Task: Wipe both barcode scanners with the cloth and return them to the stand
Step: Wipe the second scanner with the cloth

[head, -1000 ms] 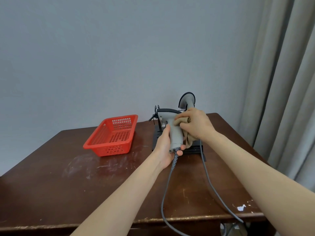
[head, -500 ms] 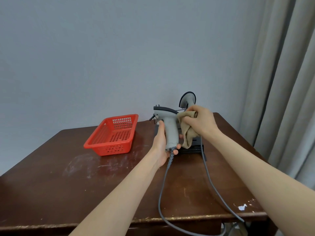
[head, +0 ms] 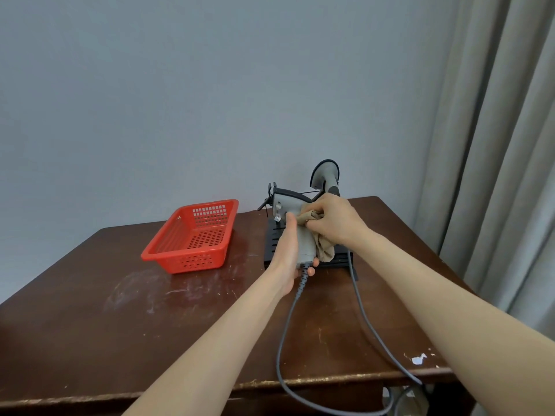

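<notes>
My left hand (head: 289, 253) grips the handle of a grey barcode scanner (head: 286, 204), held upright above the black stand (head: 271, 241). A tan cloth (head: 324, 249) is bunched in my right hand (head: 333, 223), which presses it against the scanner's right side just below the head. The second grey scanner (head: 326, 174) sits upright on the stand behind my right hand. Its lower part is hidden.
A red perforated basket (head: 192, 235) stands on the brown wooden table (head: 120, 310) to the left of the stand. Two grey cables (head: 288, 331) run from the scanners over the table's front edge. A grey curtain (head: 495, 145) hangs at the right.
My right hand moved the cloth up the scanner's handle toward the head. My left hand raised and turned the scanner slightly.
</notes>
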Motion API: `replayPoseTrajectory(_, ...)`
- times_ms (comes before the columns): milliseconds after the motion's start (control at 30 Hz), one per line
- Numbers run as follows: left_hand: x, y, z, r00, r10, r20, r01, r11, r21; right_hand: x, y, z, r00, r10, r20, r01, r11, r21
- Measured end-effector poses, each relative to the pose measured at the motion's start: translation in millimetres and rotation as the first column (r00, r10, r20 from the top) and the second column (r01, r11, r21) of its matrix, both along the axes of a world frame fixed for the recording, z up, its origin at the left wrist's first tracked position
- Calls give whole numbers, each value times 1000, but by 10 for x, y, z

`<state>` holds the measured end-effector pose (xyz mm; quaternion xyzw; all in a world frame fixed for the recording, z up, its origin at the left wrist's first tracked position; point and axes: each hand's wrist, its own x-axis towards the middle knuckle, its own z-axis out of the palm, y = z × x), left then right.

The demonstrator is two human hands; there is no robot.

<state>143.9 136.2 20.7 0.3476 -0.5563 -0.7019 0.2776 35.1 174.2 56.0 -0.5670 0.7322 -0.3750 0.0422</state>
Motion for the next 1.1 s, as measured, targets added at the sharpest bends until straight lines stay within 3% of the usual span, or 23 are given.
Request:
replayPoseTrajectory(167, -42, 44, 24, 999, -33, -26, 34, 999, 23, 3, -112, -34, 980, -192, -60, 184, 976, -115)
replayPoseTrajectory(267, -23, -2, 18, 1000, -15, -20, 14, 999, -30, 11, -120, -42, 991, -136, -15, 134, 989, -68)
replayPoseTrajectory(433, 34, -24, -1, 1000, 9, -11, -9, 1000, -21, -65, -109, 38, 996, 87, 8, -87, 989, 123)
replayPoseTrajectory(500, 36, -13, -28, 1000, -2, -5, 2, 1000, -19, -84, -125, 45, 997, 64, -36, -58, 988, 145)
replayPoseTrajectory(667, -2, -6, -5, 999, -36, -25, 35, 999, -22, -51, -158, 57, 988, -135, -73, 131, 989, -63)
replayPoseTrajectory(767, 6, -31, 5, 1000, -16, -11, 15, 999, -50, -52, -187, 2, 994, -102, -39, 103, 995, 4)
replayPoseTrajectory(933, 44, -53, -48, 1000, 9, -12, -10, 999, -38, -72, -138, -22, 996, 83, 29, -87, 985, 146)
replayPoseTrajectory(1000, 56, -61, -49, 1000, 1, -17, -2, 999, -40, -80, -143, -20, 998, 50, 42, -53, 995, 89)
replayPoseTrajectory(1100, 46, -45, -12, 998, -35, -61, 32, 998, -49, -86, -165, 0, 992, -127, -10, 126, 989, -81)
